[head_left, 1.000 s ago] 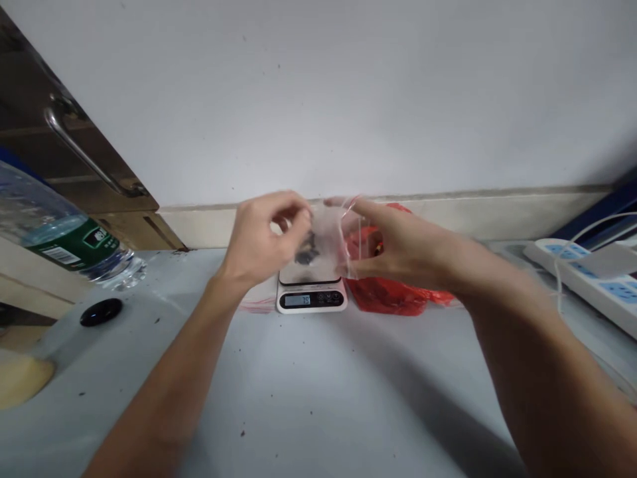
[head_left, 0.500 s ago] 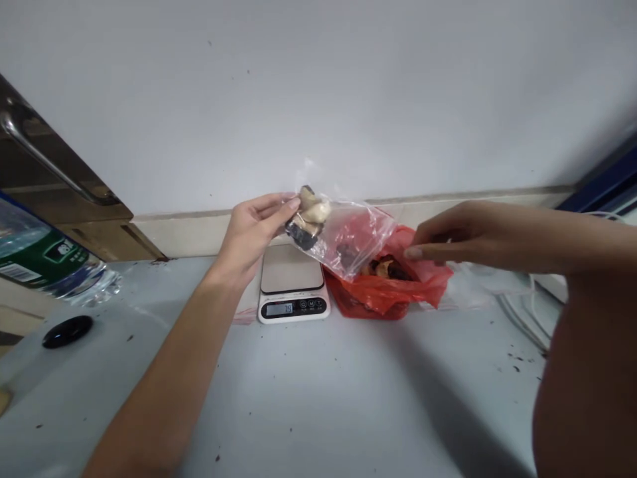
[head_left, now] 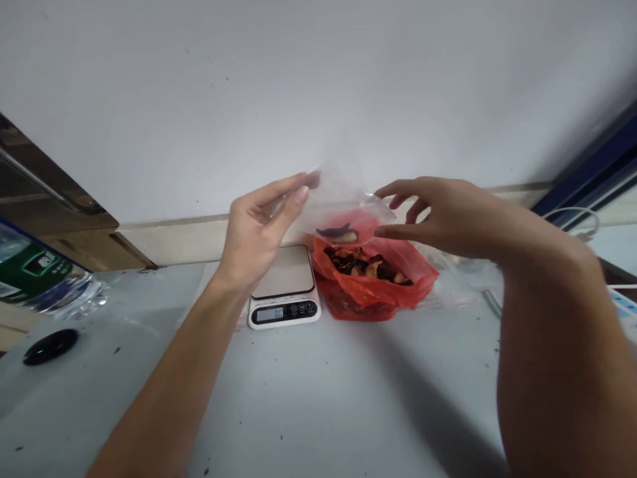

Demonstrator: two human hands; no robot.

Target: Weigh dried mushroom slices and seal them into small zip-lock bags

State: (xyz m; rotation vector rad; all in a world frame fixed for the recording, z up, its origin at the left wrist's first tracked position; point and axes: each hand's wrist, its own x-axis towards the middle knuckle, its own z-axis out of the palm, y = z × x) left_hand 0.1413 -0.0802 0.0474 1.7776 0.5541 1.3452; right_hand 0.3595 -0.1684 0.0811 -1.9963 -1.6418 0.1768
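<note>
My left hand (head_left: 259,219) pinches one edge of a small clear plastic bag (head_left: 341,212) held in the air above a red plastic bag (head_left: 368,282). My right hand (head_left: 438,216) grips the bag's other edge with thumb and fingers. A couple of dark and pale pieces lie in the clear bag's bottom. The red bag sits open on the grey table and holds several dark and orange dried pieces (head_left: 365,262). A small white digital scale (head_left: 284,289) stands just left of the red bag, its platform bare.
A clear water bottle with a green label (head_left: 42,279) lies at the left, a black cap (head_left: 50,345) before it. A white wall rises behind the grey table (head_left: 318,398). White cables and a power strip (head_left: 622,299) sit at the right edge.
The clear bag was lifted off the scale by my left hand and tipped over the red bag. My right hand has now taken its other edge. Fewer pieces remain inside.
</note>
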